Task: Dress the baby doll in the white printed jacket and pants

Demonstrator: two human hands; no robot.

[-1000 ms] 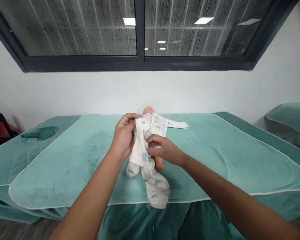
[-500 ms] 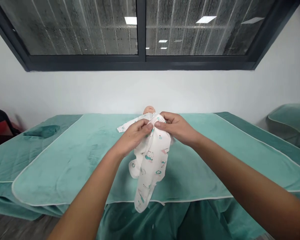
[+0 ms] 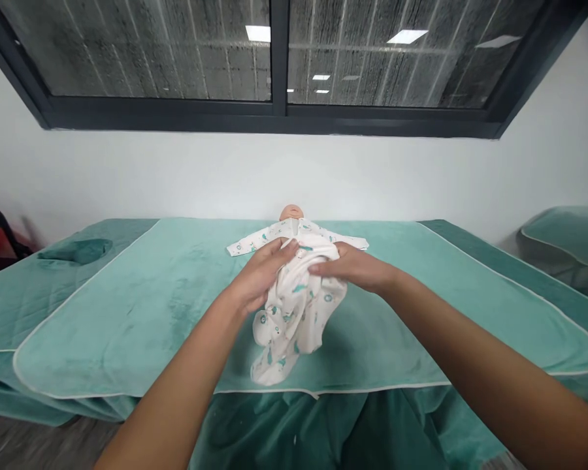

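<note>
A pair of white footed baby pants (image 3: 298,297) with green and pink animal prints hangs bunched between my two hands. My left hand (image 3: 262,271) grips the cloth on its left side, thumb on top. On the other side my right hand (image 3: 355,266) is closed around the bunched cloth, its thumb lying across the front. Both pant feet dangle toward me over the bed. Just beyond lies a baby doll (image 3: 291,212), in a white printed long-sleeved top (image 3: 255,241) with the sleeves spread out. The doll's lower body is hidden behind the pants and my hands.
A light green cover (image 3: 127,313) with white piping lies over the darker green bed (image 3: 78,287), which has a face hole (image 3: 78,252) at left. A green cushion (image 3: 568,235) is at the right. Behind stand a white wall and a dark-framed window (image 3: 279,117).
The pants have gone from hanging long to gathered and crumpled, with their feet higher. My right hand has moved slightly down and right, so the top's right-side sleeve now shows.
</note>
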